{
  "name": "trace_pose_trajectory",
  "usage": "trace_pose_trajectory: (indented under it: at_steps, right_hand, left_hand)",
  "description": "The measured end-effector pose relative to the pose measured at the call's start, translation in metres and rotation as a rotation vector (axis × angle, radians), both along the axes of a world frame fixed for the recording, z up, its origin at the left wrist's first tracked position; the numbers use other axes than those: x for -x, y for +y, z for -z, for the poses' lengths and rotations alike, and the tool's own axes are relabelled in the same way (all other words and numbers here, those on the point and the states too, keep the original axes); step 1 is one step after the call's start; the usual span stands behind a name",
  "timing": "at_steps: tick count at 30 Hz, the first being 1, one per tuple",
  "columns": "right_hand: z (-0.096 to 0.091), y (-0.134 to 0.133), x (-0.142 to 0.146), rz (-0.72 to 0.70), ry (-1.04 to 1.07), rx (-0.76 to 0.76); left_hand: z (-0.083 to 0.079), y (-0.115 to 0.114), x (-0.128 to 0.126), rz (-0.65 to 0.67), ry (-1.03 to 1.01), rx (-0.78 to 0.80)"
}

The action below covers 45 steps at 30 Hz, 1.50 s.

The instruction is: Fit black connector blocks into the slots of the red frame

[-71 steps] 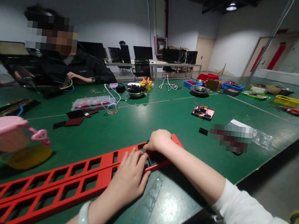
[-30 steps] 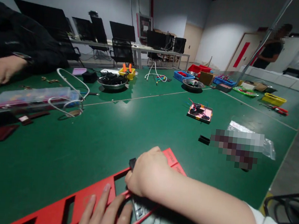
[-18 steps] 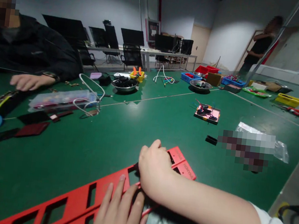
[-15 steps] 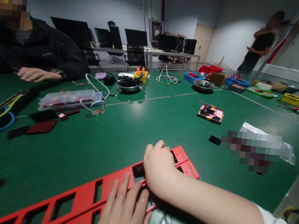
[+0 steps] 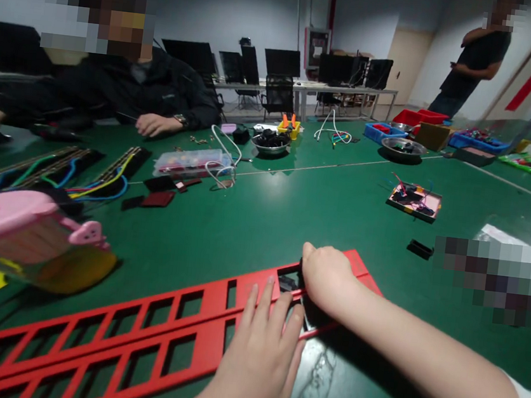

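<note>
Two long red frame strips [image 5: 213, 295] with rows of rectangular openings lie side by side, slanting across the table in front of me. My left hand [image 5: 261, 345] rests flat on them, fingers stretched and slightly spread, holding nothing. Just beyond it, my right hand [image 5: 327, 279] is curled over the strips near their far right end. Its fingertips point down and are hidden behind the hand, so what they grip cannot be made out. A small black piece [image 5: 288, 283] shows in the opening between the two hands.
At left stands a clear container with a pink lid [image 5: 9, 214]. Behind it lie wired strips [image 5: 72, 167] and a plastic parts box [image 5: 193, 162]. Ahead right are a small open box with wires [image 5: 413, 201] and a black part [image 5: 419, 248]. A co-worker [image 5: 162, 94] sits across the table.
My view has turned left, so the pink-lidded container and more of the red strips show. My left hand stays flat; my right hand remains curled at the strips' end.
</note>
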State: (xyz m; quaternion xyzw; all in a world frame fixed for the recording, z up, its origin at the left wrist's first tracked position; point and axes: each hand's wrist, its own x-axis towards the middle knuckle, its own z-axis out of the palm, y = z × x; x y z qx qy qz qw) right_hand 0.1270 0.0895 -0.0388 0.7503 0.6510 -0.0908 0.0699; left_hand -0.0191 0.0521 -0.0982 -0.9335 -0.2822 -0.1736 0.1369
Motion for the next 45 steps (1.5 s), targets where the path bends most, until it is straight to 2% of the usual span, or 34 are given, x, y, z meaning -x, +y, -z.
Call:
trace_pose_trajectory:
  at_steps: [3,5,12,18,21,24,27,30,35,40,42,45]
  right_hand:
    - [-0.010,0.003,-0.014,-0.146,0.071,0.078]
    - [-0.014,0.008,-0.025,-0.187,0.106,0.133]
    - [-0.016,0.021,-0.048,-0.223,0.202,0.183]
    - [-0.034,0.014,-0.077,-0.225,0.567,0.110]
    - [-0.025,0.003,-0.108,-0.146,0.430,0.033]
    - [0.002,-0.011,-0.145,0.080,0.184,0.010]
    - [0.030,-0.024,-0.175,0.207,0.096,-0.002]
    - [0.046,-0.033,-0.189,0.253,0.080,-0.038]
    - [0.057,-0.040,-0.189,0.183,0.128,-0.186]
    - [0.064,-0.044,-0.176,0.173,-0.019,-0.272]
    - [0.061,-0.045,-0.169,0.196,-0.120,-0.286]
    - [0.045,-0.045,-0.153,0.226,-0.248,-0.332]
  left_hand:
    - [-0.002,-0.003,0.000,-0.015,0.015,0.034]
    - [-0.003,-0.004,0.000,-0.019,0.023,0.050]
    - [-0.004,-0.003,-0.001,0.002,0.006,0.037]
    - [-0.006,-0.003,-0.002,-0.017,0.008,0.070]
    - [-0.006,-0.004,-0.002,-0.019,0.007,0.064]
    - [-0.005,-0.004,-0.002,-0.020,0.007,0.062]
    - [-0.005,-0.003,-0.002,-0.013,0.020,0.042]
    - [-0.004,-0.001,-0.002,0.000,0.039,0.005]
    - [-0.002,0.003,-0.001,0.018,0.045,-0.024]
    - [-0.001,0.004,0.001,0.017,0.055,-0.014]
    - [0.000,0.003,0.001,0.013,0.060,-0.011]
    - [-0.001,0.002,0.002,0.013,0.060,-0.006]
